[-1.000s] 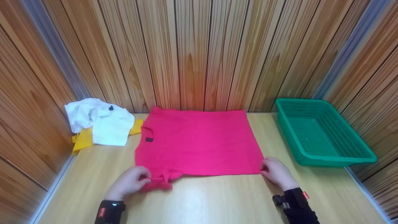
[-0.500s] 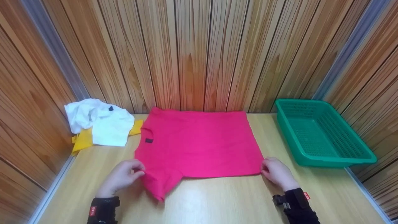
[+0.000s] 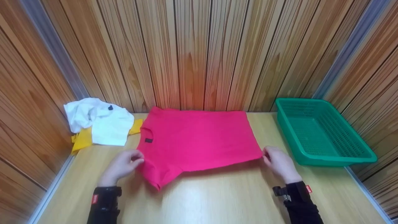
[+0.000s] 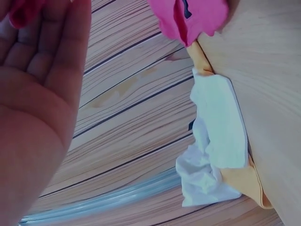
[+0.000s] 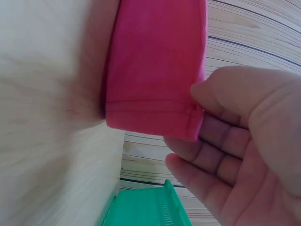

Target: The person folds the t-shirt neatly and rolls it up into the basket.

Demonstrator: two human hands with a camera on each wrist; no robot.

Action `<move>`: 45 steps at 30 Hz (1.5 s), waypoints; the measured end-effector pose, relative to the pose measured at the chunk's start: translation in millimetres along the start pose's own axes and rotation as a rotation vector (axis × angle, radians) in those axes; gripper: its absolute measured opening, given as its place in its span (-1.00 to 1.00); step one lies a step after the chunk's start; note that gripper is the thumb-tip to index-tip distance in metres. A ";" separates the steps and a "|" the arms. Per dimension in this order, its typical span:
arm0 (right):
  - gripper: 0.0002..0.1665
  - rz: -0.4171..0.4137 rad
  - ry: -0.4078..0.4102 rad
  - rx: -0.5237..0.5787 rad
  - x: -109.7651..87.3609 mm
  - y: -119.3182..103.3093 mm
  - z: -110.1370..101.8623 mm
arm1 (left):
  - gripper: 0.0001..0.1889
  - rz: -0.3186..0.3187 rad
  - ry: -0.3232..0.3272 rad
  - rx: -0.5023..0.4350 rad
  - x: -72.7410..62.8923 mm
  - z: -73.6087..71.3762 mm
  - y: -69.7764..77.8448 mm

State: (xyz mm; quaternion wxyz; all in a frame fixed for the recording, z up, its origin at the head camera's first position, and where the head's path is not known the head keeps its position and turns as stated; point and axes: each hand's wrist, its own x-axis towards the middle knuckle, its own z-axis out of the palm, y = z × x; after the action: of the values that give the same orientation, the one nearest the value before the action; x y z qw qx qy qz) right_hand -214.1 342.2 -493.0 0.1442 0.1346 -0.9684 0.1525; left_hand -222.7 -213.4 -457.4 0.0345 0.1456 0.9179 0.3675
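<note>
A red T-shirt [image 3: 199, 137] lies sideways on the table, its collar and dark label to the left and its hem to the right. My left hand [image 3: 122, 165] pinches its near edge by the shoulder, and the near sleeve hangs down beside the fingers. At the near hem corner my right hand [image 3: 279, 161] pinches the cloth between thumb and fingers, as the right wrist view shows on the stitched hem [image 5: 150, 110]. The near edge is raised, with a shadow beneath it, while the far edge lies along the back wall.
A white garment [image 3: 113, 127] lies over a yellow cloth [image 3: 83, 141] at the back left. To the right stands a green plastic basket [image 3: 339, 160] with perforated sides. Wood-panelled walls [image 3: 199, 56] enclose the table [image 3: 192, 202] at the back and sides.
The left hand has moved from the bunched sleeve to the shoulder edge, and the sleeve has straightened out. Both hands have now lifted the near edge up and away from the front.
</note>
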 end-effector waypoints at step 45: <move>-0.87 0.098 -0.059 0.032 22.1 20.1 38.8 | -0.56 -0.123 0.237 0.194 58.6 49.7 -45.6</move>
State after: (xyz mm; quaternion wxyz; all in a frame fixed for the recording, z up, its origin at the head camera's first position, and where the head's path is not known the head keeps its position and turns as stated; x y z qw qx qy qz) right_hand -249.9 342.8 -526.5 0.1060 0.0939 -0.9751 0.1707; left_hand -281.3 -194.5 -522.1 -0.0660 0.0471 0.9540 0.2888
